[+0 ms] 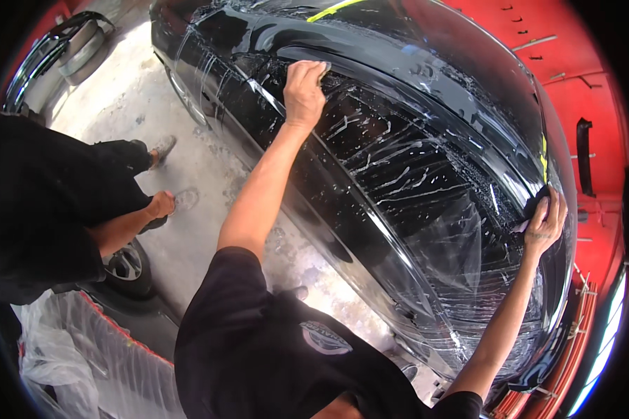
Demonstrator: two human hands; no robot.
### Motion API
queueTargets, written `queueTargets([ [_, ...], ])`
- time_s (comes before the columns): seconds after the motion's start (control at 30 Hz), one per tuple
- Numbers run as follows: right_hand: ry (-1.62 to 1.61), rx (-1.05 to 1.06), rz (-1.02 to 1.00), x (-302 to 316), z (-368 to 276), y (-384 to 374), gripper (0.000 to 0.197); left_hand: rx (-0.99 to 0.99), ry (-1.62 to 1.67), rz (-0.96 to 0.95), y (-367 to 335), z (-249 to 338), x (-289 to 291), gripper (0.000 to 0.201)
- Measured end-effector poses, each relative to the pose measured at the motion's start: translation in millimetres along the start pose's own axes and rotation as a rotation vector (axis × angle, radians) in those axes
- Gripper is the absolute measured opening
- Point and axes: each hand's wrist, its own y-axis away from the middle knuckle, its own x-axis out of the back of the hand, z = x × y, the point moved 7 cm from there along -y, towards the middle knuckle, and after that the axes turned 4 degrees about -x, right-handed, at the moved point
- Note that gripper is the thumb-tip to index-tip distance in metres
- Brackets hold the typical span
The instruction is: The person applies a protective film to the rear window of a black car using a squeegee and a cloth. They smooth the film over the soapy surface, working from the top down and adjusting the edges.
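My left hand (pixel 305 92) is closed in a pinch above the wet, glossy black car body (pixel 426 80). Something small and pale shows at its fingertips, too little to name. Farther right, my right hand (pixel 546 222) is bent over the car's edge, its fingers closed around a dark piece with a purplish edge that I cannot make out. Between and below the hands, creased clear film (pixel 446 244) lies over the dark panel, with streaks and drops of liquid on it. Yellow-green strips (pixel 333 10) stick to the bodywork at the far side and beside my right hand.
At the left stands another person (pixel 42 202) in black, one hand (pixel 162 204) lowered. Behind are a car wheel (pixel 127 269) and clear plastic sheeting (pixel 84 349). Loose rims (pixel 84 49) lie at the far left. A red wall (pixel 562 42) with hooks rises on the right.
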Motion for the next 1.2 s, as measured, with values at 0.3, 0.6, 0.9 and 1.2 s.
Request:
queueTargets([
  [0.3,-0.007,-0.003,0.02,0,8,6,0.032,-0.202,0.096,-0.056,3,59,-16,0.025],
  [0.6,-0.011,0.002,0.011,-1,-2,-2,0.032,-0.158,0.158,0.01,6,100,-37,0.024],
  [0.9,0.004,0.019,0.012,1,-3,-3,0.032,0.02,-0.019,-0.038,4,45,-16,0.021],
  [1.2,-0.028,0.017,0.011,0,-7,-5,0.032,-0.034,-0.135,0.011,-5,4,1,0.021],
])
